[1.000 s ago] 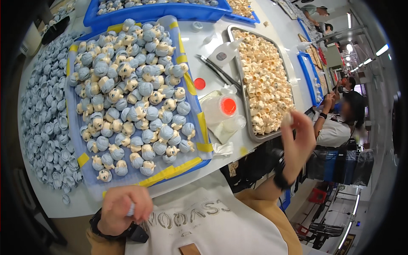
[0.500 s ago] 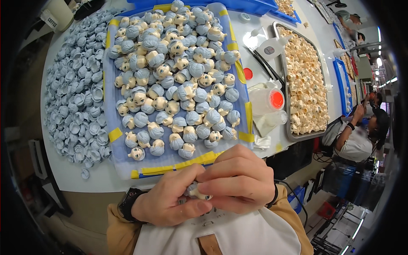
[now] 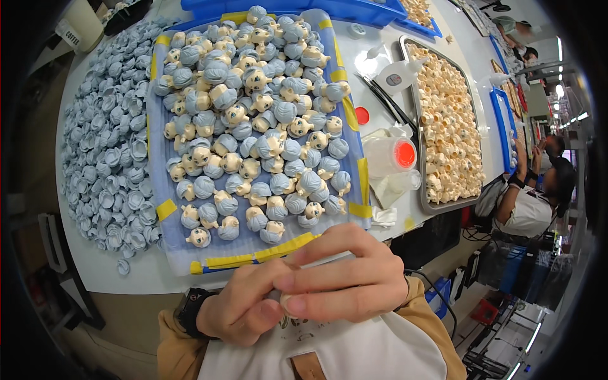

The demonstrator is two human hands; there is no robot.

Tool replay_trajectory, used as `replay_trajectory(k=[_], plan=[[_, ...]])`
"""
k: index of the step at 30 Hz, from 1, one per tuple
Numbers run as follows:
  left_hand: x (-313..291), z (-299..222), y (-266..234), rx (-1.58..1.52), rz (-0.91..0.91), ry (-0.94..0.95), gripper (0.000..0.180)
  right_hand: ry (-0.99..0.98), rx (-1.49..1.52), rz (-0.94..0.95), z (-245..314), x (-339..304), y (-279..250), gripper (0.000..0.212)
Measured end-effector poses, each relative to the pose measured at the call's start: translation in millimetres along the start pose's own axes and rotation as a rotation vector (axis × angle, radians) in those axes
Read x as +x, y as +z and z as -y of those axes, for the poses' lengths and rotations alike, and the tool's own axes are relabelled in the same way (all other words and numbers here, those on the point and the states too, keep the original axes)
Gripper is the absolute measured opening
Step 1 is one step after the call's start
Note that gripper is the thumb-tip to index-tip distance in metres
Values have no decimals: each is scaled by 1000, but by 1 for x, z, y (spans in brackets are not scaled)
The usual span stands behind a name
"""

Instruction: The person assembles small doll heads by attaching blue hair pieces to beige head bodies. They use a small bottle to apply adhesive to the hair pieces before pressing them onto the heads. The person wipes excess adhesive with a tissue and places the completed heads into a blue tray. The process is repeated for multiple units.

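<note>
Close to my body, in front of the table edge, my left hand point(image 3: 244, 303) and my right hand point(image 3: 354, 278) meet around one small doll head point(image 3: 275, 294). Fingers of both hands pinch it, and only slivers of grey-blue hair and cream skin show between them. Just beyond lies a lined tray point(image 3: 176, 250) edged with yellow tape. It bears many doll heads point(image 3: 272, 144) with blue-grey hair, cream faces and painted eyes. Left of that tray spreads a heap of loose blue-grey hair shells point(image 3: 114, 158).
On the right stands a metal tray point(image 3: 438, 208) of cream parts. Between the trays are a white squeeze bottle point(image 3: 394, 79), black tweezers point(image 3: 394, 104), a red-capped clear bottle point(image 3: 380, 158), a red cap point(image 3: 361, 115) and crumpled tissue point(image 3: 384, 216). Another person point(image 3: 529, 212) sits far right.
The doll head has turned between my fingers, and its painted face is now mostly covered. My hands stay close together, and the view has shifted slightly.
</note>
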State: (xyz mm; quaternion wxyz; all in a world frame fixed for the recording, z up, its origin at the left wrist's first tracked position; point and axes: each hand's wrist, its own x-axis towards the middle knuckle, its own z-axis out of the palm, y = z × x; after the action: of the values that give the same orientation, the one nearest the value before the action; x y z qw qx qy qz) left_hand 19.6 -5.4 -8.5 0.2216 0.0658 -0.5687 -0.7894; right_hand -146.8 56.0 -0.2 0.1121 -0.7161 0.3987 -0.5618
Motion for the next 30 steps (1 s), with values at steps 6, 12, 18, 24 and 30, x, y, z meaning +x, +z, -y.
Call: replay_trajectory(k=[6, 12, 18, 24, 30], plan=[[-3, -10, 3, 133, -105, -255, 38, 177, -62, -16, 12, -3, -1, 30], [-3, -3, -1, 105, -124, -93, 29, 203, -68, -43, 13, 0, 1, 35], [-2, -8, 6, -144, -191, -188, 38, 264, -7, -35, 8, 0, -6, 42], [-3, -6, 3, -128, -186, -227, 53, 262, -143, 62, 12, 4, -10, 39], [-8, -1, -3, -123, -231, -259, 65, 71, 32, 18, 11, 1, -3, 30]])
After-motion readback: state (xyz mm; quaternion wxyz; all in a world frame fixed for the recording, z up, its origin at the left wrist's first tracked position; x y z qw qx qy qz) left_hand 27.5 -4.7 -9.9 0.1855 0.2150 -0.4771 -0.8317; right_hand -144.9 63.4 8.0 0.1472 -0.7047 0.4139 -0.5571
